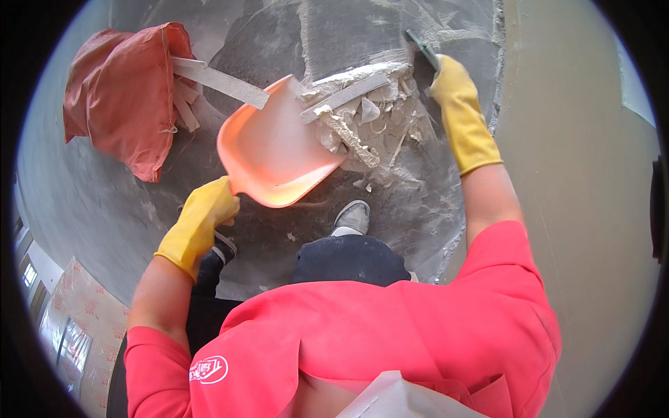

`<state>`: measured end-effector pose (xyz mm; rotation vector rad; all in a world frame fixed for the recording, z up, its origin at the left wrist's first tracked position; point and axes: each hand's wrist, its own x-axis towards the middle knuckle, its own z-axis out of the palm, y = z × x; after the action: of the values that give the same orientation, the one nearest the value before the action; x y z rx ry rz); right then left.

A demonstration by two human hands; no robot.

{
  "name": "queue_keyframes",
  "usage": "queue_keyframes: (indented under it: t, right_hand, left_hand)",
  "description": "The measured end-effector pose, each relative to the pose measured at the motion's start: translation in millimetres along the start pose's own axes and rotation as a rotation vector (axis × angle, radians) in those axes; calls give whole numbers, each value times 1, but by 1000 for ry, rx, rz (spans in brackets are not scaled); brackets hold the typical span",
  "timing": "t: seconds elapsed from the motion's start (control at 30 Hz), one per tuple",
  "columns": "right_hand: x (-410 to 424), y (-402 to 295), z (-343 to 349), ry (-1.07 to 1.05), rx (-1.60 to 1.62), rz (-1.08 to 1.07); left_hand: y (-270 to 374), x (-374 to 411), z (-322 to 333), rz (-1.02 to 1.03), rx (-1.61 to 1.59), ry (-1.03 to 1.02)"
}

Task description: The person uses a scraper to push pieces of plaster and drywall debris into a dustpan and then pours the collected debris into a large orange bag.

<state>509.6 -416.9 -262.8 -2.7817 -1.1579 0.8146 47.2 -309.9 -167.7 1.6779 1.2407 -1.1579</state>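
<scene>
My left hand (201, 222), in a yellow rubber glove, grips the short handle of an orange plastic dustpan (266, 141). The pan lies on the floor with its open lip against a heap of plaster rubble (384, 112). Pale dust coats the inside of the pan. Broken chunks and a flat grey strip (347, 96) make up part of the heap, the strip's end reaching over the lip. Beyond the heap, my right hand (457, 99), also gloved in yellow, is closed around a slim grey-green tool (422, 48); its exact kind cannot be made out.
A red woven sack (125, 99) lies at the left, with pale board strips (225, 83) sticking out of its mouth towards the pan. The wall (564, 183) rises along the right. My shoe (353, 217) stands just below the heap. Plastic-wrapped material (86, 334) is at lower left.
</scene>
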Motion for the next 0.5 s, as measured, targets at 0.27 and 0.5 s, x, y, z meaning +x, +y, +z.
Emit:
queue_keyframes:
  t: [0.27, 0.5]
  right_hand:
    - [-50, -37, 31, -44, 33, -62]
    - [-78, -75, 20, -229, 10, -153]
  left_hand:
    - [64, 22, 10, 61, -59, -95]
    - [87, 23, 18, 55, -187, -93]
